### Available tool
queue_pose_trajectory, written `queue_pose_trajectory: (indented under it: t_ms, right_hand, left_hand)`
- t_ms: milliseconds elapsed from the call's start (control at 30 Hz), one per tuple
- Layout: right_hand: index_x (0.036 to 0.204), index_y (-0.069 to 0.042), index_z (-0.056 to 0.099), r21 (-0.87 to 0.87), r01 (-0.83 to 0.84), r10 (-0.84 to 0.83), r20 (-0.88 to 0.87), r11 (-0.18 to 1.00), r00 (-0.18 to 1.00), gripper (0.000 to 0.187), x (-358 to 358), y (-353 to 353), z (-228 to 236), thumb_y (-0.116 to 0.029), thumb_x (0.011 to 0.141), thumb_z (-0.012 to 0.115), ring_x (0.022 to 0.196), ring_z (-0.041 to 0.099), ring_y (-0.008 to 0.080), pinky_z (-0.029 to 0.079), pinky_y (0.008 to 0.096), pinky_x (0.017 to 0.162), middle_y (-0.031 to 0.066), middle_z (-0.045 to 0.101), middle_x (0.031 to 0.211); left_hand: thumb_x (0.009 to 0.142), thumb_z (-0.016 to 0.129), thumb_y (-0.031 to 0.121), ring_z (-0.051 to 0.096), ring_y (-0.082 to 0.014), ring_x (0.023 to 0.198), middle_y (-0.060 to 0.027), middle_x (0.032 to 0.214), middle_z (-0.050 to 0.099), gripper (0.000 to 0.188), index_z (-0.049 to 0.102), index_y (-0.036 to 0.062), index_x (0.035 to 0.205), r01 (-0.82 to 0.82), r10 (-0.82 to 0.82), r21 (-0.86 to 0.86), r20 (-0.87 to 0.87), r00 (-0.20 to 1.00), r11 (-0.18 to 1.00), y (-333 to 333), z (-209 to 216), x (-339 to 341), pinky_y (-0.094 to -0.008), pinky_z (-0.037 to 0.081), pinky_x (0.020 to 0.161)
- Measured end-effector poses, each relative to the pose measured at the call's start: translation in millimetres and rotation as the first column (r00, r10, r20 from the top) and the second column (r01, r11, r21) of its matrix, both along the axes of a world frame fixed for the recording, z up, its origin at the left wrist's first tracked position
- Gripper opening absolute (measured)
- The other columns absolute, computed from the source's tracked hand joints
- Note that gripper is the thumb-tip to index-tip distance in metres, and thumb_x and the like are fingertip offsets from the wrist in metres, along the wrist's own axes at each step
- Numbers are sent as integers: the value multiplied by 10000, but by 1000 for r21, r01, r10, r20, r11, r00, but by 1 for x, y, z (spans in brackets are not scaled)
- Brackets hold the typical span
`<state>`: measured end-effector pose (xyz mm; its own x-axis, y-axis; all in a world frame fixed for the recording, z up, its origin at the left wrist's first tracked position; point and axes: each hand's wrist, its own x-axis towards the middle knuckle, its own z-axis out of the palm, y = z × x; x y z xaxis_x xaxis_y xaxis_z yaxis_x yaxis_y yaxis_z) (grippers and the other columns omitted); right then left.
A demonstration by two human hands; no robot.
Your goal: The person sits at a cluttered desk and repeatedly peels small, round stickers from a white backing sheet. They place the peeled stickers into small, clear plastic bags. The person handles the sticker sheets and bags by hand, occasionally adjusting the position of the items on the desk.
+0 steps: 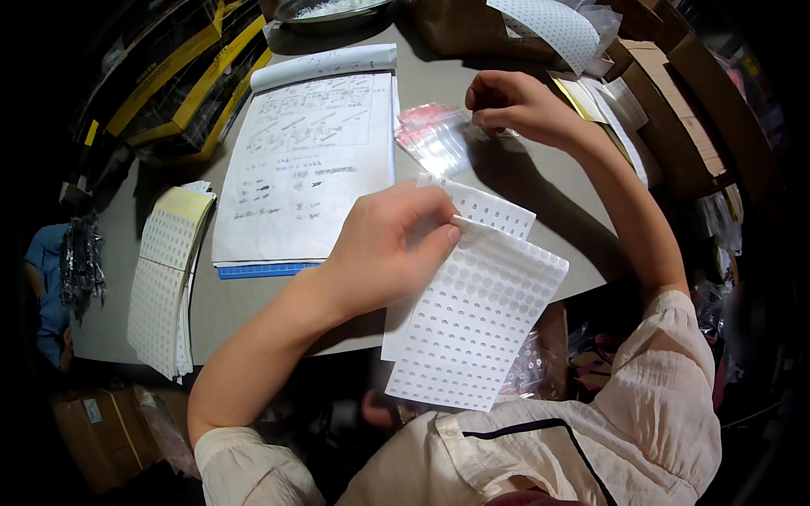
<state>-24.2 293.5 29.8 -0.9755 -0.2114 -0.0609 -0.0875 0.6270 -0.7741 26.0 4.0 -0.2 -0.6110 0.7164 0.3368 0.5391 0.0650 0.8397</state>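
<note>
My left hand (384, 240) is closed, thumb against fingers, on the upper edge of a white sticker sheet (468, 325). Rows of small round labels cover that sheet, some of them blank. A second sticker sheet (494, 209) lies behind it and shows at the top and left side. Farther off, my right hand (527, 105) is raised with its fingers curled together. Whatever its fingertips hold, if anything, is too small to make out. Just left of it, a stack of clear zip bags (439, 143) with red strips rests on the table.
An open notepad (308, 169) with handwriting lies on a blue board (261, 271). More sticker sheets (160, 278) are stacked at the left table edge. Yellow-and-black boxes (181, 93) stand far left, cardboard boxes (675, 101) far right. A metal bowl (333, 12) sits at the back.
</note>
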Motion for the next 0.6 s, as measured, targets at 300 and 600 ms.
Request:
queue_pose_trajectory:
  t_ms: [300, 600]
  right_hand:
    - [948, 7, 595, 730, 232, 30, -327, 643, 945, 240, 1, -22, 0, -140, 854, 761, 858, 660, 403, 508, 467, 747, 187, 693, 880]
    - [1051, -2, 641, 10, -316, 315, -110, 949, 943, 241, 62, -60, 37, -191, 929, 729, 832, 646, 181, 526, 318, 788, 74, 692, 943]
  left_hand:
    - [858, 716, 77, 623, -189, 760, -107, 845, 655, 126, 681, -6, 946, 45, -38, 52, -125, 991, 998, 1, -4, -2, -291, 479, 689]
    - [845, 723, 93, 624, -197, 730, -107, 835, 651, 138, 659, -2, 923, 8, -9, -13, -116, 993, 1000, 1, -8, 0, -311, 485, 663]
